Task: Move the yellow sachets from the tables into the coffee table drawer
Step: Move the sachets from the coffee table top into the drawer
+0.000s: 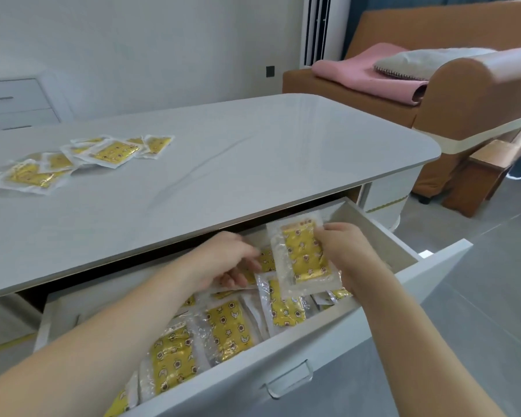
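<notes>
While the right hand [348, 260] pinches a yellow clear-edged plastic sachet [306, 255] above the open white drawer [382, 233], lay it flat beside the left hand [227, 261], whose fingers [238, 276] curl onto sachets there.

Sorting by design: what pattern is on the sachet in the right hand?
Yellow with small brown flower-like motifs, clear plastic border; sachet, right hand, head view.

A single head-worn view looks forward and steeply down from just above the open drawer [373, 224] of the coffee table [223, 164], which fills the near centre. The tabletop stretches far left; a sofa [463, 94] sits far right.
</notes>
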Tool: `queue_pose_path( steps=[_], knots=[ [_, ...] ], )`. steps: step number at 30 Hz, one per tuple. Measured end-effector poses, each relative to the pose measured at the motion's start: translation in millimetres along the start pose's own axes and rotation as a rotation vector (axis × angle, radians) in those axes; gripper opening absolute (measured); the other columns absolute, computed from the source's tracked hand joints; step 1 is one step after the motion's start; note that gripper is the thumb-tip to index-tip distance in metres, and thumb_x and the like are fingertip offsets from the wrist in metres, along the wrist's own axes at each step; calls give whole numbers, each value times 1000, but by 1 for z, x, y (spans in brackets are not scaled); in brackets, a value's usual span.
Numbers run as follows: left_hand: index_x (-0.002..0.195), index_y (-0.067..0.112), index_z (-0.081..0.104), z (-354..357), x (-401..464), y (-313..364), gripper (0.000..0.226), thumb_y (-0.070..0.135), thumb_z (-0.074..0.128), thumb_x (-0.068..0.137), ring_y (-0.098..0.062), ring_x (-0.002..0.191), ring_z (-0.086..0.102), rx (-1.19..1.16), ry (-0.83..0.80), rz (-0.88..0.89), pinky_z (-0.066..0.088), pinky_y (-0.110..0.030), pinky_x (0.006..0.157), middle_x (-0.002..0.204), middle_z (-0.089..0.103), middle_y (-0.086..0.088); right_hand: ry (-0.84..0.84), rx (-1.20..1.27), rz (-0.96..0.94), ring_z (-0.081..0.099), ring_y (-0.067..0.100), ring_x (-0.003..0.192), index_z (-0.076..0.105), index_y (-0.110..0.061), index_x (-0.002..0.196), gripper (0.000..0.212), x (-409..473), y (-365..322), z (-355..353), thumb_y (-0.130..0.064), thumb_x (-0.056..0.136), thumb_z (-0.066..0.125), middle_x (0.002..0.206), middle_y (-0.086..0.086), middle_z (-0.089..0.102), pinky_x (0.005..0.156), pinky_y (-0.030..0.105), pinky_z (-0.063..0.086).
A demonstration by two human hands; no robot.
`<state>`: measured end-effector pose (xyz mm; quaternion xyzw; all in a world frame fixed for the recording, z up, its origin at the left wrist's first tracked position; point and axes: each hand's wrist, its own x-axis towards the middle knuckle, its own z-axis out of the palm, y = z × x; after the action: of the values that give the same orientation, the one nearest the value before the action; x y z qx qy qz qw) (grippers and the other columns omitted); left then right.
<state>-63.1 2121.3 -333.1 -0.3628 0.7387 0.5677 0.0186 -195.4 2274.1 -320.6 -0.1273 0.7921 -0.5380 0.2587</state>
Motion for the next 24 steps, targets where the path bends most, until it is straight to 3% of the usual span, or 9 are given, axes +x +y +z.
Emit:
queue_pose_path(
  steps=[2,5,8,11,15,18,20,24],
  knots=[
    [113,10,61,-8,-8,-5,19,16,60,95,-18,48,57,-178,-39,32,39,-24,40,100,74,-11,-75,-94,-46,55,22,65,71,-8,95,16,-4,1,10,-15,97,57,73,9,63,61,28,47],
    [113,7,62,-16,-13,-20,22,13,65,92,-15,45,56,-131,-6,41,38,-23,36,96,74,-11,-158,-209,-118,49,15,57,68,-12,85,10,-9,3,27,-14,93,62,69,4,60,56,27,44],
    [112,-1,60,-27,-15,-33,26,8,68,88,-13,39,53,20,42,-58,33,-19,34,75,72,-13,-228,-352,-170,58,20,60,67,1,92,12,-12,6,47,-10,90,62,71,8,61,63,37,59],
    [102,-4,60,-36,-23,-42,18,3,65,87,-13,34,49,220,21,-169,33,-20,34,47,58,-6,-381,-508,-147,71,30,71,67,3,97,17,-16,10,61,-3,91,52,79,17,71,71,44,62],
    [98,-1,60,-31,-41,-48,16,14,58,92,-18,44,59,523,-113,-290,46,-24,42,64,71,-10,-467,-782,-190,69,25,82,65,-8,112,25,-19,14,66,-11,95,48,89,6,71,76,39,59],
    [99,2,62,-41,-50,-28,24,20,47,94,-19,46,62,710,-23,-191,47,-23,43,72,75,-9,-407,-872,-298,63,20,92,64,-12,119,30,-23,0,62,-19,97,45,102,2,68,81,33,52],
    [100,4,64,-60,-57,-7,27,18,43,93,-21,46,59,680,29,-98,45,-23,43,74,75,-10,-361,-819,-362,65,18,95,64,-16,120,30,-30,-17,61,-23,98,46,108,-1,69,86,35,54],
    [94,9,62,-108,-73,19,20,19,44,93,-22,49,62,527,188,98,47,-26,49,74,74,-6,-240,-522,-500,69,15,79,66,-25,107,21,-51,-54,71,-20,97,48,88,-8,72,77,39,59]
  ],
)
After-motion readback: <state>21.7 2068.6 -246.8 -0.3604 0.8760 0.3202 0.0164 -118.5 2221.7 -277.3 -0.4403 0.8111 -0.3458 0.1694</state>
